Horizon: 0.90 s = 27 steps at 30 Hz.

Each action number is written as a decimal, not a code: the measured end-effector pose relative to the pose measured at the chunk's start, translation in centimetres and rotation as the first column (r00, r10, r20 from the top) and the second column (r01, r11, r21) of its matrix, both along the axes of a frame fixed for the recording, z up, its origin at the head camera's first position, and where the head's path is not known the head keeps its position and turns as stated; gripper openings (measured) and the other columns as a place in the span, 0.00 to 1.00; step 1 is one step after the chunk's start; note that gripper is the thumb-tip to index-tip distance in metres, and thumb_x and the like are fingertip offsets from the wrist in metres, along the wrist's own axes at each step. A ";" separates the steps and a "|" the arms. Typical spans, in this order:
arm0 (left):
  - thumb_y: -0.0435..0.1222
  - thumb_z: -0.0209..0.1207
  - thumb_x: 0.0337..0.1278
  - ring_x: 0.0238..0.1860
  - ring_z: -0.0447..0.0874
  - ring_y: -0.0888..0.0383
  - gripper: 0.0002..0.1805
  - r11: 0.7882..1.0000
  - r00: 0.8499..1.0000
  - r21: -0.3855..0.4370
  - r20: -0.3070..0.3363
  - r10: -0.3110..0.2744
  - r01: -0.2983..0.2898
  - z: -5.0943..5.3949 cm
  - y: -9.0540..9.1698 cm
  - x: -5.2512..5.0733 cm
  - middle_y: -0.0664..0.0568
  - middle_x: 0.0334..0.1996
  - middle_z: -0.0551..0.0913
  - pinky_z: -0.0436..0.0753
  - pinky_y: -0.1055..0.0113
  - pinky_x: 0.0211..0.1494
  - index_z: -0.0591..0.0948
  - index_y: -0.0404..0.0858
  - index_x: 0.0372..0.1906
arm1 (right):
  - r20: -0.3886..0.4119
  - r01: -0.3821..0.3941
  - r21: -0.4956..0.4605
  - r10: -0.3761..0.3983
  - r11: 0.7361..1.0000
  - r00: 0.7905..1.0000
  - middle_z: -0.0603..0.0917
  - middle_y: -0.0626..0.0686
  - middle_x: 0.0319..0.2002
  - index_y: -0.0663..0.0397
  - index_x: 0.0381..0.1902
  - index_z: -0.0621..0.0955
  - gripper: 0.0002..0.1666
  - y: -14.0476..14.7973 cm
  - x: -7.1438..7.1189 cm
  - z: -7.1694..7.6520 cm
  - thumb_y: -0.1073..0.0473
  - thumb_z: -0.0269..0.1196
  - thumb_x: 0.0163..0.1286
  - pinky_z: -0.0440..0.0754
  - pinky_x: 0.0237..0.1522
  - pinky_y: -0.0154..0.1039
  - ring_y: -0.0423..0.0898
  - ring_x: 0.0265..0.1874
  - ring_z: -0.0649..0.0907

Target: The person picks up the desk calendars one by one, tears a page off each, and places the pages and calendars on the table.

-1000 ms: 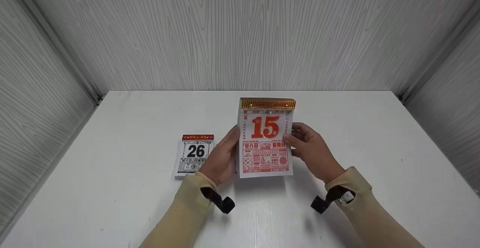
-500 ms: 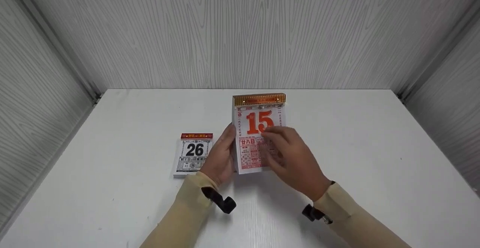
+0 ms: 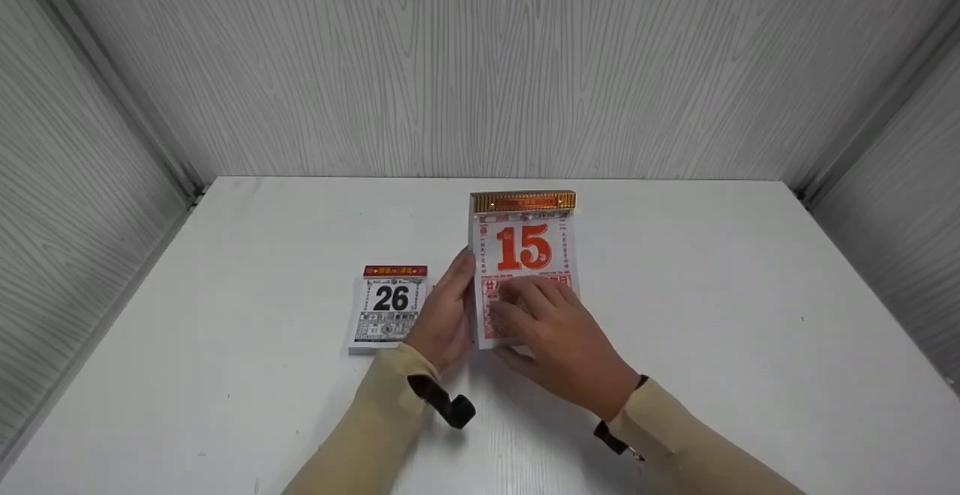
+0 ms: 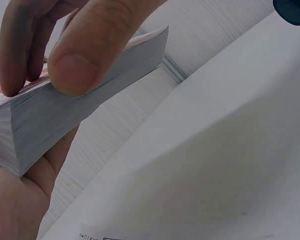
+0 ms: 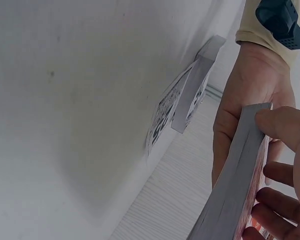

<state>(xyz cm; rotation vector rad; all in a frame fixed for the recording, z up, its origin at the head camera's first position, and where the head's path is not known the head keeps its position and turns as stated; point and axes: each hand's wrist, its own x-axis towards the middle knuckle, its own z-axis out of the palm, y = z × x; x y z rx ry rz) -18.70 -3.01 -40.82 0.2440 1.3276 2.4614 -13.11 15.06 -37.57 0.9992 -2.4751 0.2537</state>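
Note:
The large calendar (image 3: 525, 247), with a gold header and a red 15, is held up at the middle of the table, its face toward the head camera. My left hand (image 3: 442, 319) grips its left side, the palm lying beneath it in the left wrist view. Across the lower face is my right hand (image 3: 566, 345), fingers bent against the red print. In the right wrist view, the right thumb (image 5: 282, 124) touches the thick bottom edge of the pages (image 5: 230, 185). Some of the lower print is hidden by the right hand.
A smaller calendar (image 3: 390, 300) with a red header and a black 26 lies on the white table (image 3: 262, 330), just left of the left hand. Wood-grain panels (image 3: 487, 67) rise behind the table and at both sides.
My right hand has left the large calendar's right edge and moved left and down across its face to the bottom edge. The calendar has shifted slightly left; my left hand keeps its hold.

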 end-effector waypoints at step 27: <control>0.53 0.41 0.83 0.76 0.63 0.57 0.30 1.000 1.000 0.016 0.018 0.004 -0.005 0.4 0.2 0.2 0.54 0.76 0.66 0.63 0.60 0.78 0.58 0.52 0.81 | 0.090 -0.061 -0.152 0.075 0.986 0.993 0.85 0.46 0.46 0.51 0.44 0.87 0.12 -0.2 0.5 0.8 0.59 0.75 0.64 0.85 0.53 0.36 0.42 0.46 0.82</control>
